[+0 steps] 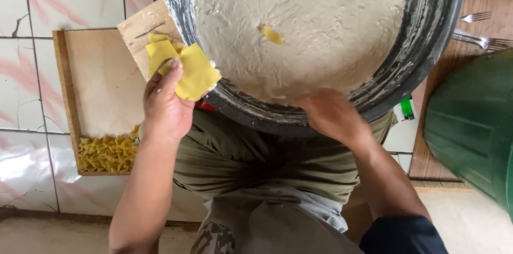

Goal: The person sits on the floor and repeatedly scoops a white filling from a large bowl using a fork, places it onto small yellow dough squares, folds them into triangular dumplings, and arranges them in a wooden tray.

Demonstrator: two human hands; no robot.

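1. My left hand (166, 105) is raised at the left rim of the big dark bowl (427, 35), its grip pinched on a thin yellow dough square (196, 74).
2. More yellow squares (159, 51) lie just behind it on a small wooden board (143, 27) that leans against the bowl's left edge.
3. My right hand (332, 115) rests on the near rim of the bowl; the fingers curl over the edge and I cannot tell whether the grip is closed on anything.
4. The bowl is filled with a pale, floury mass (299, 24), and one small yellow scrap (271, 34) sits near its middle.
5. To the left, a wooden tray (63, 83) lies on the tiled floor (26, 29), with a heap of folded yellow pieces (107, 153) at its near end.
6. To the right stand a green bin (475, 126) and, farther off, two forks (475, 17) on a wooden worktop (497, 13).
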